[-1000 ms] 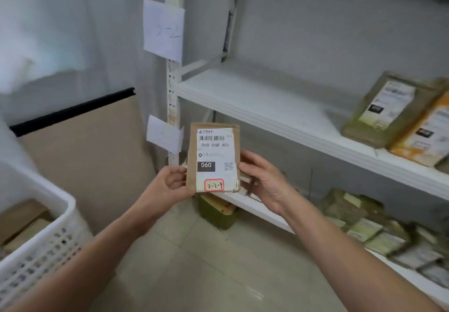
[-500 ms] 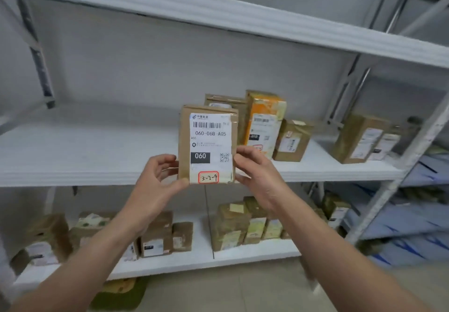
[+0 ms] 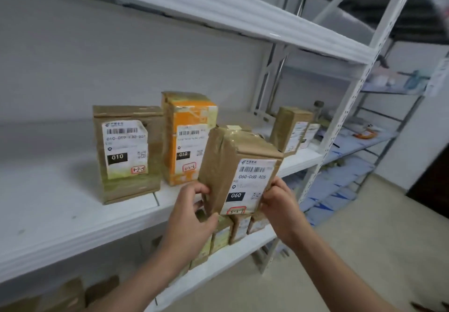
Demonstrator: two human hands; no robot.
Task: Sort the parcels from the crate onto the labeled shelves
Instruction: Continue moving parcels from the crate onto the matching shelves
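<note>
white shelf [image 3: 60, 204] | shelved boxes "010" | both hands gripping parcel [image 3: 233, 165] "060-06b a05"

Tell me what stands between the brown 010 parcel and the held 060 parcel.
An orange parcel, upright on the white shelf beside the brown 010 parcel; in the head view the held 060 parcel overlaps its right edge.
</note>
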